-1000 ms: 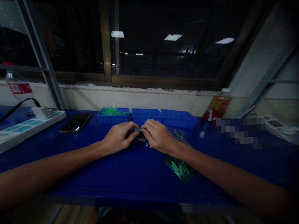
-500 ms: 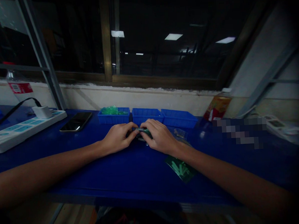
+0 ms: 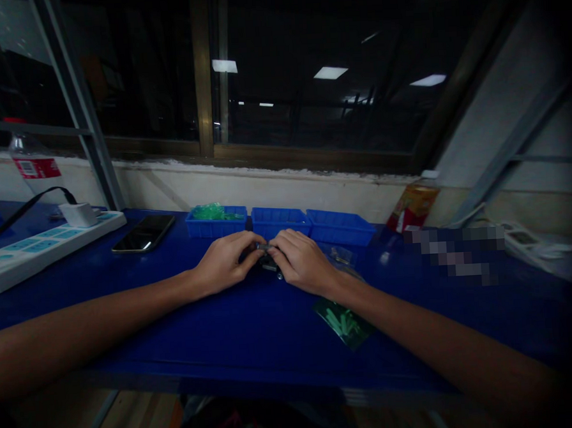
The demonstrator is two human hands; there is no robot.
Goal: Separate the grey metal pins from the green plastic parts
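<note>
Close together over the middle of the blue table (image 3: pixel 216 339), both hands pinch one small dark object (image 3: pixel 269 264) with a shiny metallic bit at its lower end. My left hand (image 3: pixel 226 262) is closed on its left side, thumb and forefinger touching it. From the right, my right hand (image 3: pixel 300 258) grips it, the thumb in front and the fingers curled over the top. The fingers cover most of the object, so its kind cannot be made out. Under my right forearm lies a dark green packet (image 3: pixel 342 319) with pale green strips.
Behind the hands stand three blue bins: a left bin (image 3: pixel 205 228) with green plastic pieces, a middle bin (image 3: pixel 279 224) and a right bin (image 3: pixel 341 227). A phone (image 3: pixel 144 234) and a power strip (image 3: pixel 52 248) lie left. Clear bags (image 3: pixel 342 256) lie right.
The flat greyish part that showed between my fingertips is now mostly covered. My hands stay in nearly the same place, and more of the object's dark lower part shows.
</note>
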